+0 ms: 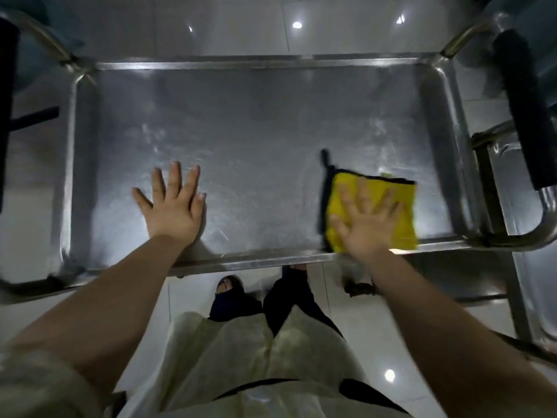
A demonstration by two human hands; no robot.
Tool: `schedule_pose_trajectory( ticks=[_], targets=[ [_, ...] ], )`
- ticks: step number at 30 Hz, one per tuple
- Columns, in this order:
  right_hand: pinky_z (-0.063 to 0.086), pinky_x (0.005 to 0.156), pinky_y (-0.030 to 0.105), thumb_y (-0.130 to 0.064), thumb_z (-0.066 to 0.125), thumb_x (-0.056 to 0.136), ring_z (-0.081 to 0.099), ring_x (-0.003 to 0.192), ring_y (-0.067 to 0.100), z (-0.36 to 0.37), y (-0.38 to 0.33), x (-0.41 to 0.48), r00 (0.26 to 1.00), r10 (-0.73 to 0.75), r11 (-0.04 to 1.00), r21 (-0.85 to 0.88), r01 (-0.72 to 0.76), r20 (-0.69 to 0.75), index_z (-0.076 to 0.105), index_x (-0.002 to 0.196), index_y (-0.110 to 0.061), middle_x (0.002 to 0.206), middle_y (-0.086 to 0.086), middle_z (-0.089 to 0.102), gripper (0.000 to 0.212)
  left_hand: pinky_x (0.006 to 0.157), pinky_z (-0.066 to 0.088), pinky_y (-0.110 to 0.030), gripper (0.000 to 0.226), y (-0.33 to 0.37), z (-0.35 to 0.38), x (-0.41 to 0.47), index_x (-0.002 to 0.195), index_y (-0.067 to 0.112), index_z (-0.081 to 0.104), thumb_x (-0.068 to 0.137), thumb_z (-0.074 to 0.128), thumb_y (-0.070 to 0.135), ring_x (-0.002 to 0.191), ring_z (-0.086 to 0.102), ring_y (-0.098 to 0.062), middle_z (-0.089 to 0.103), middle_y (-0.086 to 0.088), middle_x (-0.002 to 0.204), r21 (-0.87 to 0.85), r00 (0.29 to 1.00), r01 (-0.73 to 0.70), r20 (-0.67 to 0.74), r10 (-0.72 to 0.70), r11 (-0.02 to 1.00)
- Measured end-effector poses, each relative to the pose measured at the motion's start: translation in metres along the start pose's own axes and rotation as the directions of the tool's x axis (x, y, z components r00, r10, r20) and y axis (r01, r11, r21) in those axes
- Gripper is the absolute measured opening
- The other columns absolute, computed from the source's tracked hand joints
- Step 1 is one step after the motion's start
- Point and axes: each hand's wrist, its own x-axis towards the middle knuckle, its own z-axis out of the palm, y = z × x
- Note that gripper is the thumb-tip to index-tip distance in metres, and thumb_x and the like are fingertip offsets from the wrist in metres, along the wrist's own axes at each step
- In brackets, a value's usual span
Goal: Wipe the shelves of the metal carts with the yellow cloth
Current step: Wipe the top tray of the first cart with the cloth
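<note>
The top shelf [247, 122] of a steel cart fills the view, a shallow tray with a raised rim. A yellow cloth [404, 206] with a dark edge lies flat near the shelf's front right corner. My right hand [366, 221] presses on the cloth with fingers spread and straight. My left hand [173, 206] rests flat on the bare metal at the front left of centre, fingers spread, holding nothing.
A second metal cart [509, 164] stands close on the right, with a black padded handle [524, 110] above it. Another dark handle [9, 110] shows at the far left. Glossy floor tiles [376, 342] lie beneath, with my legs and feet under the cart's front rim.
</note>
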Motion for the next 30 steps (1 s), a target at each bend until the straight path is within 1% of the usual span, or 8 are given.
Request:
schedule_pose_trajectory(
  ticks=[4, 7, 13, 17, 21, 25, 27, 30],
  targets=[
    [-0.014, 0.106, 0.073, -0.075, 0.002, 0.086, -0.030, 0.136, 0.056, 0.022, -0.161, -0.036, 0.943, -0.333, 0.942, -0.039, 0.334, 0.019, -0.023, 0.146, -0.050, 0.158, -0.008, -0.031, 0.070, 0.112, -0.015, -0.064, 0.054, -0.012, -0.002, 0.001, 0.153, 0.047, -0.005, 0.103, 0.013, 0.049, 0.151, -0.013, -0.029, -0.008, 0.006, 0.165, -0.024, 1.000, -0.005, 0.012, 0.006, 1.000],
    [-0.013, 0.110, 0.068, -0.079, 0.009, 0.087, -0.026, 0.141, 0.049, 0.019, -0.170, -0.027, 0.907, -0.421, 0.907, -0.042, 0.420, -0.007, -0.017, 0.148, -0.053, 0.160, -0.013, -0.023, 0.071, 0.112, -0.017, -0.062, 0.052, -0.021, -0.004, 0.006, 0.154, 0.047, -0.004, 0.104, 0.013, 0.045, 0.151, -0.015, -0.027, -0.008, 0.008, 0.165, -0.064, 0.996, -0.073, 0.038, 0.076, 0.995],
    [-0.005, 0.116, 0.063, -0.084, -0.001, 0.080, -0.015, 0.147, 0.042, -0.003, -0.011, -0.008, 0.990, 0.142, 0.989, 0.031, -0.142, -0.002, -0.026, 0.140, -0.057, 0.161, -0.012, -0.023, 0.071, 0.115, -0.009, -0.066, 0.054, -0.093, -0.014, 0.016, 0.154, 0.046, -0.004, 0.104, 0.014, 0.048, 0.150, -0.013, -0.034, -0.007, 0.005, 0.165, -0.051, 1.000, -0.029, -0.003, 0.029, 0.998],
    [-0.004, 0.112, 0.069, -0.081, -0.006, 0.074, -0.015, 0.145, 0.049, -0.018, -0.037, -0.004, 0.959, 0.281, 0.953, 0.102, -0.284, 0.041, -0.027, 0.143, -0.052, 0.161, -0.007, -0.023, 0.078, 0.114, -0.012, -0.065, 0.056, -0.093, -0.010, 0.010, 0.155, 0.043, -0.007, 0.103, 0.014, 0.047, 0.149, -0.013, -0.037, -0.010, 0.004, 0.165, -0.030, 0.999, -0.049, -0.018, 0.048, 0.998],
    [-0.009, 0.108, 0.073, -0.078, -0.011, 0.080, -0.022, 0.140, 0.055, 0.015, -0.202, -0.026, 0.996, -0.087, 0.995, -0.040, 0.088, 0.014, -0.036, 0.139, -0.047, 0.155, -0.006, -0.034, 0.071, 0.115, -0.011, -0.065, 0.055, -0.098, -0.010, 0.012, 0.154, 0.043, -0.007, 0.102, 0.009, 0.048, 0.150, -0.013, -0.035, -0.010, 0.004, 0.165, -0.025, 0.998, -0.050, -0.027, 0.049, 0.998],
    [-0.013, 0.110, 0.068, -0.078, 0.008, 0.088, -0.027, 0.142, 0.047, 0.028, -0.262, -0.047, 0.906, -0.424, 0.905, -0.030, 0.424, 0.017, -0.019, 0.147, -0.052, 0.159, -0.013, -0.025, 0.070, 0.115, -0.011, -0.064, 0.057, -0.108, -0.010, 0.010, 0.155, 0.043, -0.003, 0.099, 0.003, 0.050, 0.150, -0.012, -0.033, -0.007, 0.006, 0.165, -0.042, 0.996, -0.079, -0.034, 0.078, 0.996],
    [-0.003, 0.114, 0.067, -0.080, 0.002, 0.086, -0.011, 0.147, 0.045, 0.025, -0.214, -0.032, 0.935, -0.350, 0.936, -0.048, 0.348, -0.048, -0.008, 0.150, -0.052, 0.163, -0.011, -0.010, 0.070, 0.115, -0.013, -0.063, 0.055, -0.111, -0.010, 0.010, 0.155, 0.043, -0.002, 0.101, 0.005, 0.049, 0.150, -0.013, -0.033, -0.007, 0.006, 0.165, -0.058, 0.995, -0.093, -0.028, 0.092, 0.994],
    [-0.005, 0.117, 0.062, -0.083, -0.003, 0.081, -0.012, 0.148, 0.039, 0.014, -0.111, -0.014, 0.997, 0.032, 0.999, 0.009, -0.032, -0.074, -0.019, 0.145, -0.055, 0.161, -0.010, -0.018, 0.071, 0.115, -0.013, -0.064, 0.054, -0.108, -0.009, 0.009, 0.155, 0.042, -0.005, 0.103, 0.008, 0.048, 0.150, -0.014, -0.034, -0.010, 0.006, 0.164, -0.059, 0.995, -0.094, -0.040, 0.091, 0.994]
  ],
)
